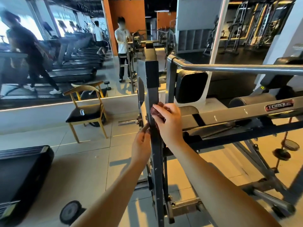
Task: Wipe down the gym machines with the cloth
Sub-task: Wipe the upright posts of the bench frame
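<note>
Head view: right hand [168, 122] grips the dark red cloth [156, 111] and presses it against the grey upright post [154, 95] of the Torque gym machine [229, 114]. Left hand [141, 142] is just below, fingers fairly straight, tips touching the post's left edge. A wooden chair [85, 112] stands to the left.

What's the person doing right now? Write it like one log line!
step: wipe post | right hand: holds cloth on post | left hand: touches post lower down
</note>
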A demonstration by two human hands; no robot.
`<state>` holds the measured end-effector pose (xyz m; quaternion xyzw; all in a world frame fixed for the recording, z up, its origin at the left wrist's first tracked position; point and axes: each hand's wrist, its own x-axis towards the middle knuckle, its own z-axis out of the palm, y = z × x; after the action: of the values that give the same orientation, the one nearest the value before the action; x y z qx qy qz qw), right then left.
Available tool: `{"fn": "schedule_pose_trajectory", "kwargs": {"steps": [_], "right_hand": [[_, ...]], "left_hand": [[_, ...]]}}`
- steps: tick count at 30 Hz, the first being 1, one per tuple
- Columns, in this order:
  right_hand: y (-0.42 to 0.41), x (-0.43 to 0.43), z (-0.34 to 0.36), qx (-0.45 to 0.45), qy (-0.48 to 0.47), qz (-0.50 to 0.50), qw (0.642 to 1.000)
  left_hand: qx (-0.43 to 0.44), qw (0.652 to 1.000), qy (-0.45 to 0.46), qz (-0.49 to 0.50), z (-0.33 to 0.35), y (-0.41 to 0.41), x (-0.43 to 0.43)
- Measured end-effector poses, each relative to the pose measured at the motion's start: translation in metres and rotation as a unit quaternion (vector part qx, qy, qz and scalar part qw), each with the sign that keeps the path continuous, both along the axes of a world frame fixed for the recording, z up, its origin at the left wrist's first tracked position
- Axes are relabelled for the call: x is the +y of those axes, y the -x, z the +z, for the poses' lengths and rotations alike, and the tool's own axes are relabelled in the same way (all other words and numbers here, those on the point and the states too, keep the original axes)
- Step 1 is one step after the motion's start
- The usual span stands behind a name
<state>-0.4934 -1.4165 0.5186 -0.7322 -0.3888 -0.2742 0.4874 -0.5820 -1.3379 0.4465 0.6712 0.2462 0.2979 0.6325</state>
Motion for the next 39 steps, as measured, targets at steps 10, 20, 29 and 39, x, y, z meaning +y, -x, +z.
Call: {"fn": "schedule_pose_trajectory", "kwargs": {"steps": [10, 20, 29, 39], "right_hand": [[0.019, -0.015, -0.04, 0.029, 0.083, 0.016, 0.996], [0.019, -0.002, -0.045, -0.003, 0.037, -0.025, 0.999], [0.03, 0.0, -0.012, 0.002, -0.011, -0.057, 0.998], [0.049, 0.004, -0.054, 0.031, 0.038, -0.071, 0.996]], "left_hand": [[-0.025, 0.999, -0.021, 0.016, 0.008, 0.012, -0.008], [-0.03, 0.998, -0.029, -0.042, 0.013, 0.018, -0.002], [-0.035, 0.996, 0.014, -0.083, 0.01, 0.019, 0.013], [-0.038, 0.994, 0.017, -0.098, 0.01, 0.027, 0.012]]}}
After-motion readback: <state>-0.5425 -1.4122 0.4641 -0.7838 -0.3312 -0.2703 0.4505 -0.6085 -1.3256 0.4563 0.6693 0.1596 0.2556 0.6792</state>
